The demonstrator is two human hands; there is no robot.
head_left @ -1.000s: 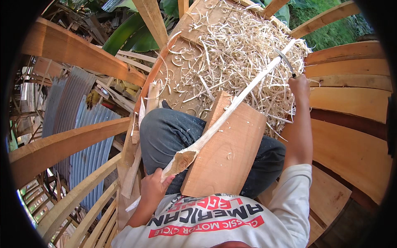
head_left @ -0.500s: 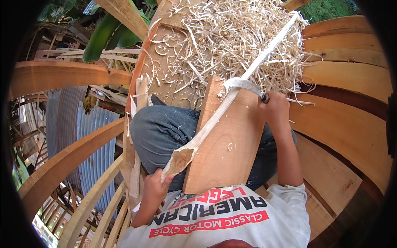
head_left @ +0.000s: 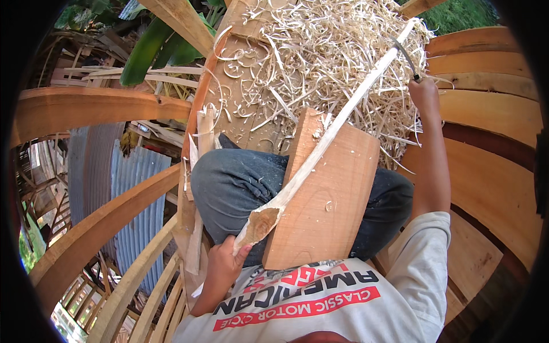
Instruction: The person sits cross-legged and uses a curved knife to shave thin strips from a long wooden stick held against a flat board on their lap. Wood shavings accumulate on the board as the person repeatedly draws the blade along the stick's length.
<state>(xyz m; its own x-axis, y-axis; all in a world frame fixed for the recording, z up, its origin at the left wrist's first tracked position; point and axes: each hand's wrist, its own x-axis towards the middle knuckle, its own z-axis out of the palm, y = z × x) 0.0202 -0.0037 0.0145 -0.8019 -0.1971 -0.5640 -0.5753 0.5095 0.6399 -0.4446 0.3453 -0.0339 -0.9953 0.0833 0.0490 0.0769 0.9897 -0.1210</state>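
My left hand [head_left: 225,260] grips the near end of a long pale wooden stick [head_left: 329,134], close to a brown hollowed patch at its thick end. The stick slants away to the upper right across a flat wooden board [head_left: 326,200] on my lap. Out near the stick's far end, my right hand [head_left: 424,94] is closed around the dark handle of a curved knife [head_left: 407,59]. Its blade arcs over the stick and appears to touch it. My fingers hide most of the handle.
A large heap of curled wood shavings [head_left: 343,63] covers the planks ahead. Curved wooden ribs [head_left: 108,231] stand at the left, with corrugated metal sheets [head_left: 140,200] beyond. Curved planks [head_left: 486,111] form the right side. Green leaves [head_left: 151,51] hang at the upper left.
My right hand has moved the knife forward and right along the stick, from the board's far edge to the far end. My left hand keeps its hold on the near end.
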